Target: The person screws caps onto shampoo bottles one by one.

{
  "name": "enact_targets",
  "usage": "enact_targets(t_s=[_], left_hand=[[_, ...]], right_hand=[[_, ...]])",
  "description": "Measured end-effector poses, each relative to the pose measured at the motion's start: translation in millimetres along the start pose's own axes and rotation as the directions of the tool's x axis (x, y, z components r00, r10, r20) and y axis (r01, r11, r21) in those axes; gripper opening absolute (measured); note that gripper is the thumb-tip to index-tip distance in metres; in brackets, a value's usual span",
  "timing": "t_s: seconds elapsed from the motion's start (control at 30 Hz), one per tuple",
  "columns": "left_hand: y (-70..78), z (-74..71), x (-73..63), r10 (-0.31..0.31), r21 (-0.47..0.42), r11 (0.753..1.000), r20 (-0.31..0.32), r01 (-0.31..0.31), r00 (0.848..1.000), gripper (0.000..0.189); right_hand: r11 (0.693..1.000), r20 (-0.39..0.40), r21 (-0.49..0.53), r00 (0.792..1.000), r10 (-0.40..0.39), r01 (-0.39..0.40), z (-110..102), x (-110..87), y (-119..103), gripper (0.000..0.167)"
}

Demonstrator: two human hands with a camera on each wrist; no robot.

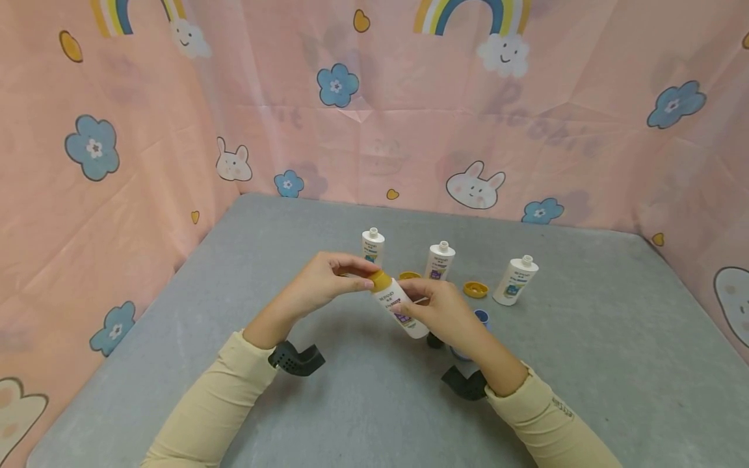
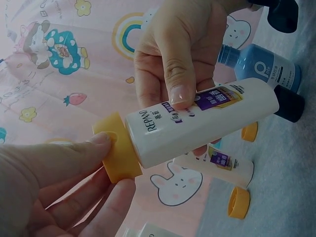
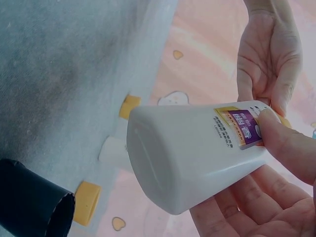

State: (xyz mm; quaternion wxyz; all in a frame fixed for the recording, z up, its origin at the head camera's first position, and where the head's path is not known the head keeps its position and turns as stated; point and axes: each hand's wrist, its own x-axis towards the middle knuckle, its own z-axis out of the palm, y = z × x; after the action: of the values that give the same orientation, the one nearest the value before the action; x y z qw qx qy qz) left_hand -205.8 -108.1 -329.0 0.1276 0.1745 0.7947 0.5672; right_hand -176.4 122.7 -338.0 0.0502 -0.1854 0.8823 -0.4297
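Note:
A white shampoo bottle with a purple label is held tilted over the table in both hands. My left hand pinches its yellow cap between thumb and fingers, and the cap sits at the bottle's neck end. Round the bottle's body, my right hand has its thumb on the label and its fingers underneath. In the right wrist view the bottle's base faces the camera. The neck is hidden by the cap.
Behind the hands stand three uncapped white bottles: a left one, a middle one and a right one. Yellow caps lie among them. A blue bottle and a black cylinder are near my right hand.

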Motion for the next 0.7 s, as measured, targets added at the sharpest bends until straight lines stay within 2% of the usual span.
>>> enact_targets(t_s=[0.3, 0.47, 0.57, 0.7], left_hand=[[-0.5, -0.5, -0.2, 0.014, -0.014, 1.000, 0.019, -0.014, 1.000, 0.031], [3.4, -4.3, -3.0, 0.015, -0.033, 0.999, 0.040, -0.013, 0.999, 0.044], [8.1, -7.0, -6.2, -0.032, -0.023, 0.999, -0.015, 0.032, 0.999, 0.050], [12.3, -4.3, -8.0, -0.107, 0.036, 0.993, -0.116, 0.111, 0.988, 0.045]], right_hand=[[1.000, 0.010, 0.015, 1.000, 0.006, -0.006, 1, 0.8, 4, 0.033], [1.000, 0.006, 0.025, 1.000, 0.010, -0.011, 2, 1.7, 4, 0.034], [1.000, -0.008, 0.029, 1.000, 0.005, -0.004, 1, 2.2, 3, 0.034], [1.000, -0.026, 0.024, 1.000, -0.006, 0.006, 1, 2.0, 2, 0.033]])
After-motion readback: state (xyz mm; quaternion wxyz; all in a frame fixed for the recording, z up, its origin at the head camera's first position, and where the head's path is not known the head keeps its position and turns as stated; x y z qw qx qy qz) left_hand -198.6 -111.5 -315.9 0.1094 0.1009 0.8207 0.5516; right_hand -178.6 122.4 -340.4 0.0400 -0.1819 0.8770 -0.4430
